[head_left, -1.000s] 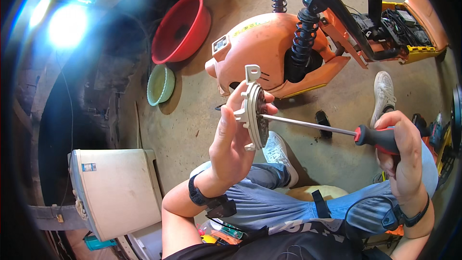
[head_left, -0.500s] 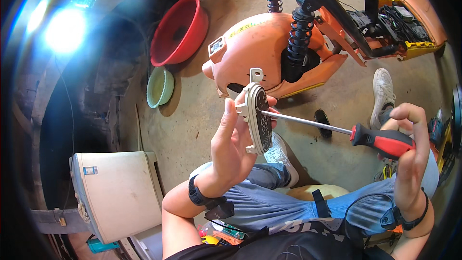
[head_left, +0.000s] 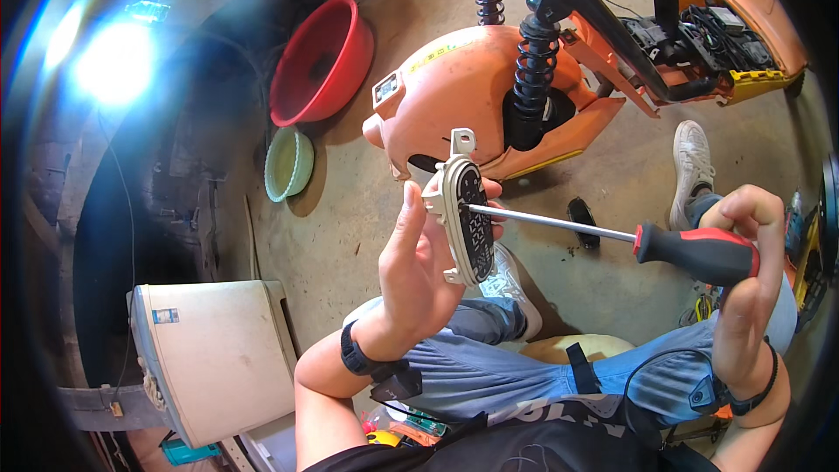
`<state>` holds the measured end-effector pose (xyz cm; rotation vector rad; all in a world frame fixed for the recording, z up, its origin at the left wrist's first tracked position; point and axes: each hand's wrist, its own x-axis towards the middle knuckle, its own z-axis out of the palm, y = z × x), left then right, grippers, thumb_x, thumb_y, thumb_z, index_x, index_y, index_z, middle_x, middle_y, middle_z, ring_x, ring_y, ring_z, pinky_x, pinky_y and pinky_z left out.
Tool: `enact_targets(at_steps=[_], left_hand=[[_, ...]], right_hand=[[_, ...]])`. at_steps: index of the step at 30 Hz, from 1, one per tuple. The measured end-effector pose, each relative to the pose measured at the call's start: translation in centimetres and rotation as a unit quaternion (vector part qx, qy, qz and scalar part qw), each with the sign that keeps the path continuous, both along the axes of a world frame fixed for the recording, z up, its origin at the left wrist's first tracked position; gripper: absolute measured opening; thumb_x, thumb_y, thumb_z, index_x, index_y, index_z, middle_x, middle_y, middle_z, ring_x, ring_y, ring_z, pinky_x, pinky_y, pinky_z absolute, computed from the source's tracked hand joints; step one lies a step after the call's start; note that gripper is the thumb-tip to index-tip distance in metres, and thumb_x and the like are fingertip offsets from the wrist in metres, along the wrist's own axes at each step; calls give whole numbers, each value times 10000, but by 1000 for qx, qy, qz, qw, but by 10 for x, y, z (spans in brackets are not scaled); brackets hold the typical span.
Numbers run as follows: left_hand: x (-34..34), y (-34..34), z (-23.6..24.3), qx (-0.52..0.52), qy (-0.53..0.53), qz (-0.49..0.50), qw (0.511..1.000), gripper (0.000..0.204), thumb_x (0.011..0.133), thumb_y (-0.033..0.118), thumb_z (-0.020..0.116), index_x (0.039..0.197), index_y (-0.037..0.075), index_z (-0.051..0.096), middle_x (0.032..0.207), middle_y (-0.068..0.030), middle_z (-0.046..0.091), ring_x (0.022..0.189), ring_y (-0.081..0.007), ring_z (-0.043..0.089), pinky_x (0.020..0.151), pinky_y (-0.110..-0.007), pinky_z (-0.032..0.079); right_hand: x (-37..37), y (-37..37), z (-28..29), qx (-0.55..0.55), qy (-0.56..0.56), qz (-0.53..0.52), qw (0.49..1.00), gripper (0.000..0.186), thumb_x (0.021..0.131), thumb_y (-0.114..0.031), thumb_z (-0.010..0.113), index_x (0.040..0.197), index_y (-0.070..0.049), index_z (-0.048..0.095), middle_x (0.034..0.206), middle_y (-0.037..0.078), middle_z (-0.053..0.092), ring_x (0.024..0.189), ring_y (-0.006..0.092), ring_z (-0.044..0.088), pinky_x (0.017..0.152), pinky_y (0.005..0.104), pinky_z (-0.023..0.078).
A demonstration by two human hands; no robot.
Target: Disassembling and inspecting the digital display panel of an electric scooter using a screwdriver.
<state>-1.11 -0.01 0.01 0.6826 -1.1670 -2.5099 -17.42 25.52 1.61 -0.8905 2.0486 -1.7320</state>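
My left hand [head_left: 418, 267] holds up an oval display panel [head_left: 477, 225], its dark face with white markings turned to the right. A pale plastic rim with small mounting tabs runs round it; one tab stands up at its top. In my right hand [head_left: 748, 271] is a screwdriver [head_left: 695, 253] with a red and black handle, the fingers bent round its butt end. Its long metal shaft points left, and the tip meets the panel near the rim of the dark face. Whether a screw sits under the tip I cannot make out.
Ahead lies an orange scooter body [head_left: 463, 92] with black coil-spring shocks [head_left: 535, 70]. Far left are a red basin [head_left: 350, 61] and a pale green basin [head_left: 300, 166]. A white box [head_left: 218, 358] stands at left. A small black part [head_left: 583, 220] lies on the floor.
The screwdriver handle has turned, so its red and black parts show differently, and my right fingers have shifted on it. The view has moved slightly; the panel stays in my left hand.
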Motion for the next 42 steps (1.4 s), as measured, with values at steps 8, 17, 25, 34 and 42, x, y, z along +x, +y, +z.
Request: enact_targets(at_steps=[8, 17, 25, 34, 42], left_hand=[[-3, -1, -1, 2, 2, -16, 1000, 688, 1048, 565, 355, 1507, 52, 347, 1253, -166, 597, 1105, -266, 626, 961, -407, 534], [0, -1, -1, 30, -9, -13, 999, 652, 1058, 537, 355, 1511, 68, 345, 1251, -161, 601, 1105, -263, 634, 951, -409, 547], [0, -2, -1, 17, -15, -20, 1000, 650, 1059, 537, 352, 1512, 70, 343, 1251, -165, 602, 1102, -252, 639, 949, -410, 556], [1, 2, 0, 14, -27, -18, 999, 600, 1069, 541, 322, 1340, 42, 515, 1247, -134, 622, 1076, -217, 631, 935, -350, 513], [-1, 2, 0, 22, -11, -18, 1000, 648, 1064, 537, 332, 1503, 61, 355, 1256, -166, 610, 1081, -234, 654, 941, -396, 564]], right_hand=[[-3, 14, 9, 43, -34, 24, 998, 553, 959, -506, 607, 1154, -21, 427, 978, 82, 484, 731, 98, 439, 715, 253, 392], [-3, 1, 0, -53, -26, 14, 998, 606, 944, -517, 619, 1198, -13, 398, 950, 76, 472, 796, 111, 432, 733, 253, 372], [2, 0, 1, -13, 0, -9, 1000, 578, 940, -458, 642, 1204, -6, 395, 962, 80, 484, 837, 101, 480, 791, 249, 416], [-5, 11, 13, 45, -85, 43, 994, 620, 973, -581, 541, 1214, -21, 428, 1013, 102, 517, 731, 96, 462, 711, 248, 398], [-2, 1, -1, -48, 6, 7, 999, 493, 918, -365, 620, 1185, -9, 408, 932, 76, 458, 838, 105, 422, 791, 265, 369]])
